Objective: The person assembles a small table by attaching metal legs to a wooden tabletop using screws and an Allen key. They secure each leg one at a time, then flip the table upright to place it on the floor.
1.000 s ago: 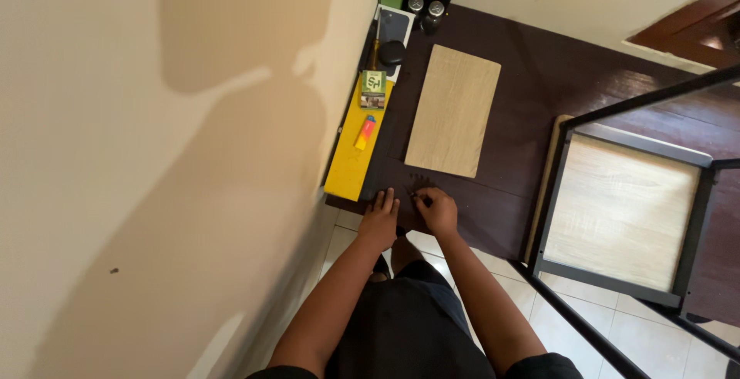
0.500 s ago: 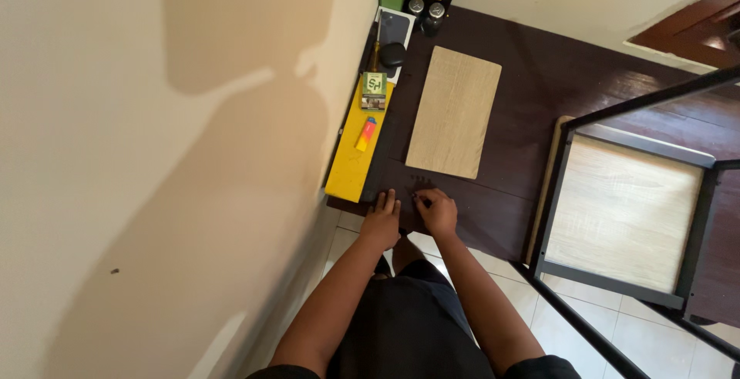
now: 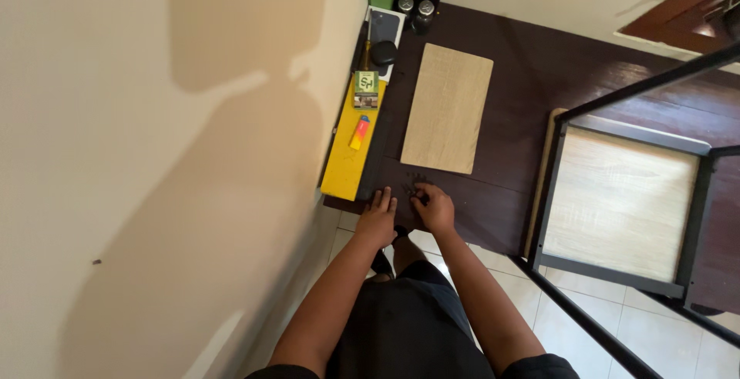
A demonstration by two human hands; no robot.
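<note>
Hands (image 3: 406, 213) touching small dark screws (image 3: 415, 185)

left hand (image 3: 377, 222): flat on the dark mat (image 3: 524, 117), fingers spread, touching the yellow board's (image 3: 351, 155) near end
right hand (image 3: 434, 208): fingertips on small dark bits (image 3: 414, 185) — too small to identify
wooden panel (image 3: 448, 107): 12 o'clock of hands, just past the bits
black metal frame (image 3: 624, 194): 3 o'clock

**Dark wooden surface and its load**

A dark wooden surface (image 3: 532, 78) is seen from above; on it are laid a pale wooden board (image 3: 449, 107), a yellow slab (image 3: 351, 155), and, near the front edge, what may be small screws (image 3: 415, 184).
</note>
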